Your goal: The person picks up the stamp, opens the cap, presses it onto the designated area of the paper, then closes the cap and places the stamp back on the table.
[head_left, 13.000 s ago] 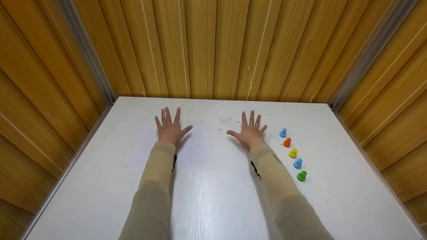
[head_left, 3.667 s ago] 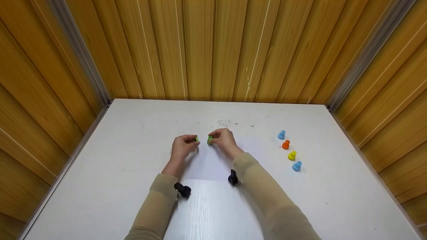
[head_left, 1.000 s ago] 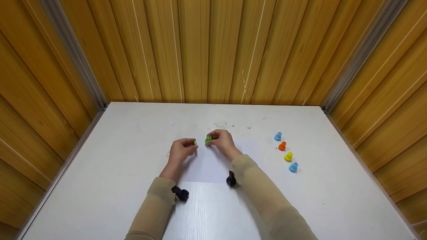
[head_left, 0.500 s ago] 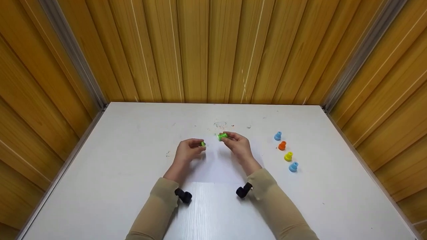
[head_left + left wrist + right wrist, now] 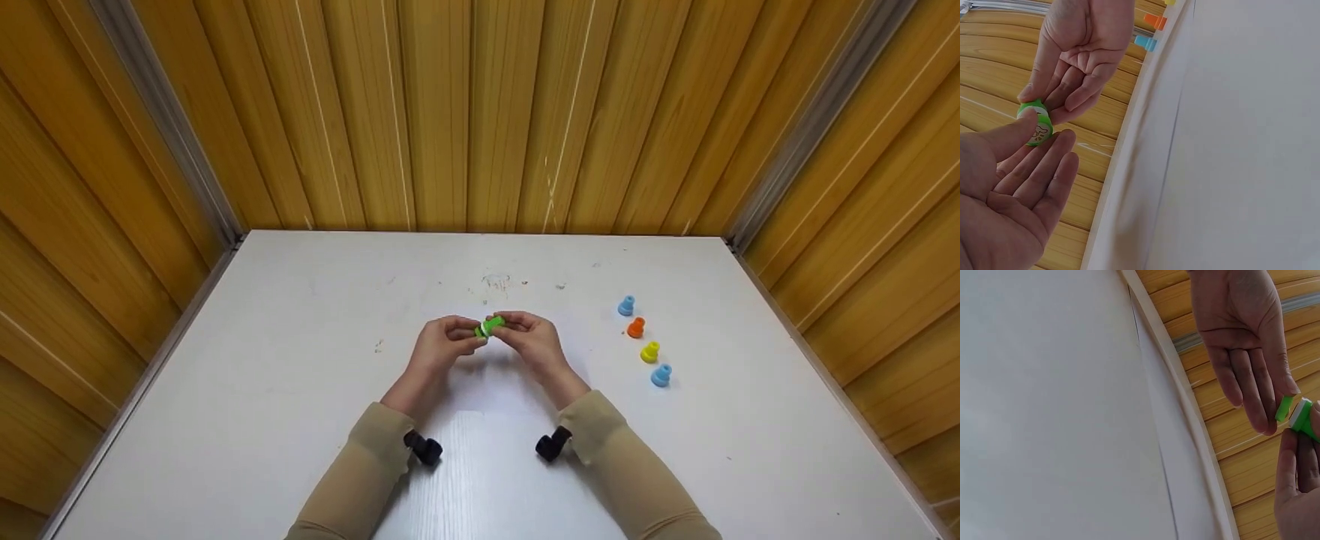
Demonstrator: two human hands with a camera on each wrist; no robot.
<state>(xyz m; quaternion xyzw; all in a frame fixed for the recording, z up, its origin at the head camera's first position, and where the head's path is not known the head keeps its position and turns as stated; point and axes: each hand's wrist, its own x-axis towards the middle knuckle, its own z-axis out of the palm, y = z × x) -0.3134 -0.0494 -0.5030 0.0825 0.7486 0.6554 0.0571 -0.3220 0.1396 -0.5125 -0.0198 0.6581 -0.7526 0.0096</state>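
Above the white sheet of paper (image 5: 495, 394), both hands meet over a small green toy stamp. My left hand (image 5: 442, 345) pinches its green cap between thumb and fingers; the left wrist view shows a small picture on the cap (image 5: 1042, 133). My right hand (image 5: 534, 346) pinches the green stamp body (image 5: 494, 324), which lies tilted sideways with its white end toward the cap. In the right wrist view a narrow gap shows between the cap (image 5: 1283, 408) and the white-ended body (image 5: 1301, 415). Fingers hide part of both pieces.
To the right, a row of stamps stands upright on the white table (image 5: 750, 420): a light blue stamp (image 5: 626, 305), an orange stamp (image 5: 636, 328), a yellow stamp (image 5: 650, 352) and another blue stamp (image 5: 661, 376). Wood-patterned walls (image 5: 487, 112) enclose the table.
Thirteen seconds ago both hands lay spread and the green stamp stood in the row. In the last second the right hand tipped the body sideways, and both hands came together, body meeting cap.
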